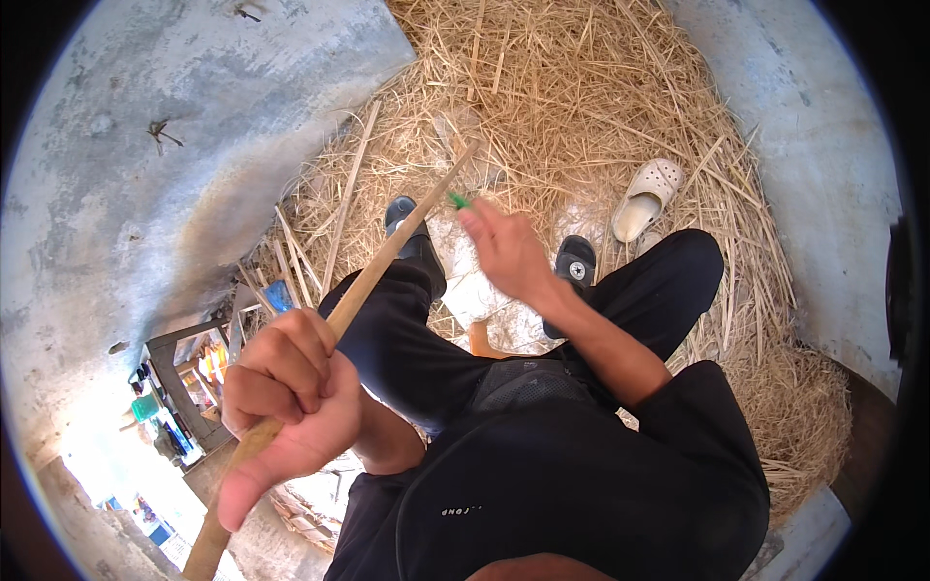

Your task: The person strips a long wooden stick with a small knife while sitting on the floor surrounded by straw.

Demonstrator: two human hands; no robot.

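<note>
A long, pale wooden strip (386,254), possibly split bamboo, slants across the view from the lower left up to the middle. My left hand (295,392) is closed round its lower part, with the thumb stretched along it. The far end tapers to a point above the straw. Close to that end, on its right side, is my right hand (511,254), with the fingers curled in a pinch. A small green thing (458,200) sticks out from those fingertips; the rest of it is hidden, so its kind does not show.
Loose straw and thin shavings (572,87) cover the floor. A beige clog (646,200) lies at the right, beyond my feet in dark slides (575,263). Worn bluish walls (213,126) rise on both sides. A dark wooden frame (179,387) with small items stands at the left.
</note>
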